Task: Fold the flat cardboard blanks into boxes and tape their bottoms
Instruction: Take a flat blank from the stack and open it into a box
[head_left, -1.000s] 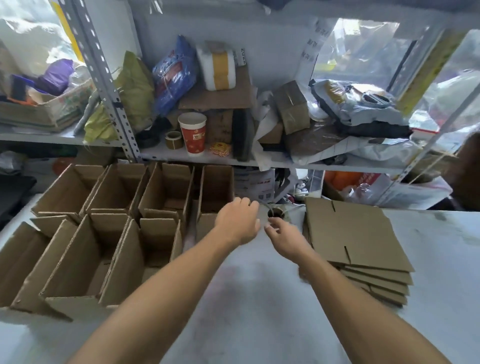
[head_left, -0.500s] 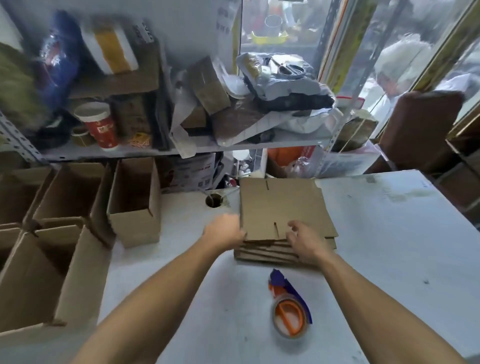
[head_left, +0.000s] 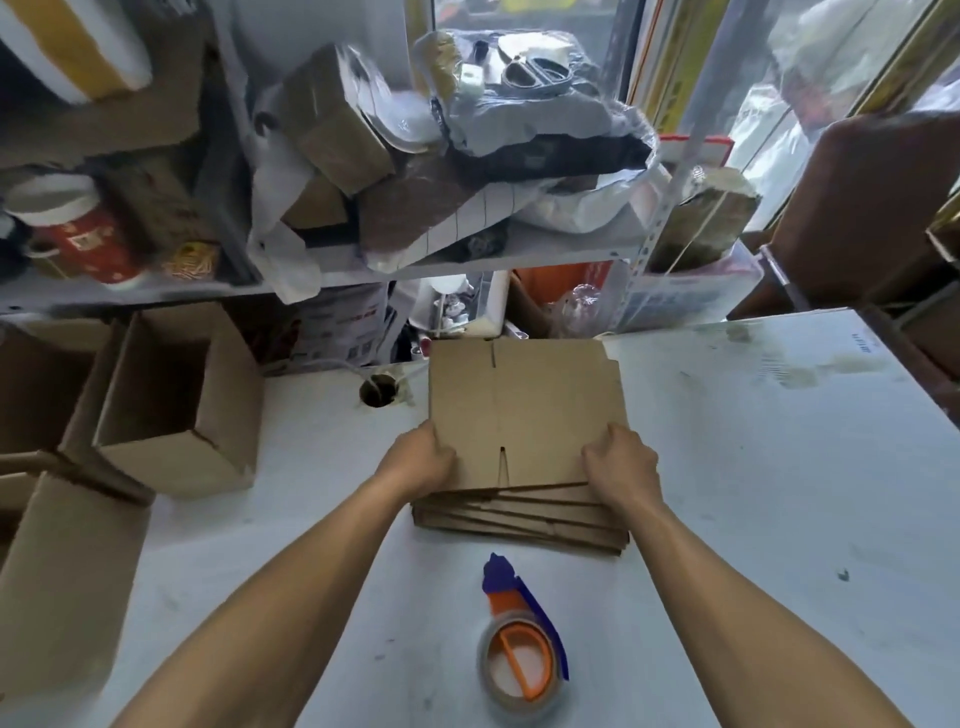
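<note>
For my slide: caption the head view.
Both hands, left and right, grip the top flat brown cardboard blank beside an orange tape dispenser.

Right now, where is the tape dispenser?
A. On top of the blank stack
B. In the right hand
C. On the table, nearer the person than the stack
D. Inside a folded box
C: the tape dispenser lies on the table, between the forearms, nearer than the stack.

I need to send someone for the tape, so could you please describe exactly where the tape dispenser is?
Start at the white table and find the stack of flat blanks in its middle. The tape dispenser lies alone on the table on the near side of that stack, between the person's forearms. It is the only orange and blue thing there, holding a clear tape roll.
</note>
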